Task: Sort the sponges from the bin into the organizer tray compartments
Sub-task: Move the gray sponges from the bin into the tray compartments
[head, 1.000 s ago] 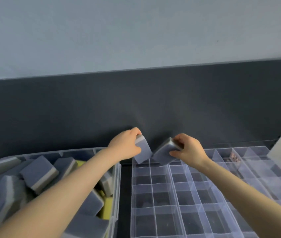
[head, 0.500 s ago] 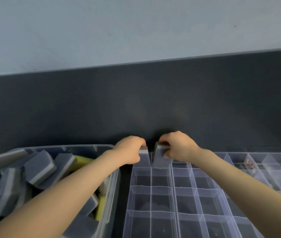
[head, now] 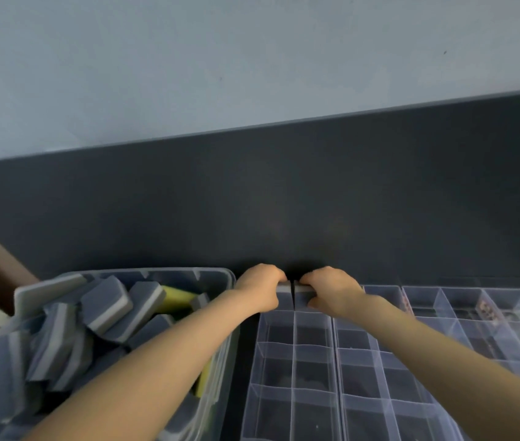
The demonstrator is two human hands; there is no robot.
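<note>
Left hand (head: pixel 260 289): knuckles up, fingers curled over a grey sponge (head: pixel 284 297) in the organizer tray's (head: pixel 296 377) far row.
Right hand (head: pixel 331 289): mirrored, gripping second grey sponge (head: pixel 302 296) just beside.

A clear bin (head: pixel 188 270) on the left holds jumbled gray-and-white sponges (head: pixel 109 302) and a yellow sponge (head: pixel 177 297), while the left gray sponge (head: pixel 285 299) and right gray sponge (head: pixel 302 297) stand side by side in the clear tray's (head: pixel 293 345) far-left compartments.
</note>
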